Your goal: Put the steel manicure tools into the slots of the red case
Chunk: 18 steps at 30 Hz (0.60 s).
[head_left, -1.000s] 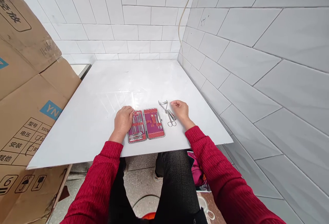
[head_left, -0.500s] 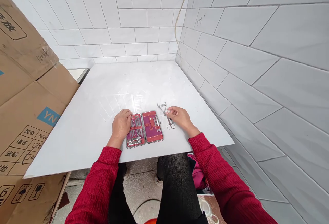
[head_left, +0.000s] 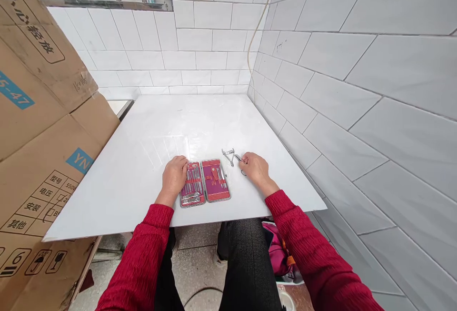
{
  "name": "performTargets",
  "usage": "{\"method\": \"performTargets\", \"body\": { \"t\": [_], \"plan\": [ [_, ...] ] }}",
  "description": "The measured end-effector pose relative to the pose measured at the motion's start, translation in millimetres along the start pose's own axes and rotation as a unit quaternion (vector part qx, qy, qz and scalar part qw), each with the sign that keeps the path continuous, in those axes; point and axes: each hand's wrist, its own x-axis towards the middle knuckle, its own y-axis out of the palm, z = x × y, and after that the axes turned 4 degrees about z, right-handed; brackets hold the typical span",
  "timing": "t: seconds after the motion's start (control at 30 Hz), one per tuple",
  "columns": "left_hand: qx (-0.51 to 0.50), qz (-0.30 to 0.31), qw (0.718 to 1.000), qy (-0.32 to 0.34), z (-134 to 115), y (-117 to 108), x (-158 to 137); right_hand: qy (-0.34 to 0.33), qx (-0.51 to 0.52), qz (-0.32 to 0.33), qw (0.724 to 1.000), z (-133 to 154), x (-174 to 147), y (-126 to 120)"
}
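Open case point(head_left: 216, 195) holding metal tools point(head_left: 193, 180) in both halves, left hand point(head_left: 174, 175) resting at its edge — grip unclear, right hand point(head_left: 255, 167) pinching small implement point(head_left: 238, 157), tip and long axis pointing forward-left

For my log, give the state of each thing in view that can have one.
Case: open, lying on the table.
Tools in case: tucked under bands.
Nippers: loose on the table, arms spread.
Small metal tool: pinched in the right hand, partly hidden.
Left hand: against the case's left edge.
Window: barred.
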Motion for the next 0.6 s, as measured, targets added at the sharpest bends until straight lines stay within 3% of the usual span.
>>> {"method": "performTargets", "body": {
  "t": [0.2, 0.4, 0.5, 0.6],
  "plan": [
    [-0.004, -0.004, 1.000, 0.005, 1, 1, 0, 0.021, 0.083, -0.059, 0.995, -13, 9, 15],
    [-0.006, 0.005, 1.000, 0.005, 3, 1, 1, -0.045, 0.062, -0.119, 0.990, -14, 5, 20],
    [-0.008, 0.004, 1.000, 0.008, 3, 1, 2, -0.077, 0.012, -0.112, 0.991, -3, 5, 14],
    [-0.009, -0.002, 1.000, 0.008, 2, 1, 2, -0.059, -0.066, -0.059, 0.994, 14, 10, 7]
  ]
}}
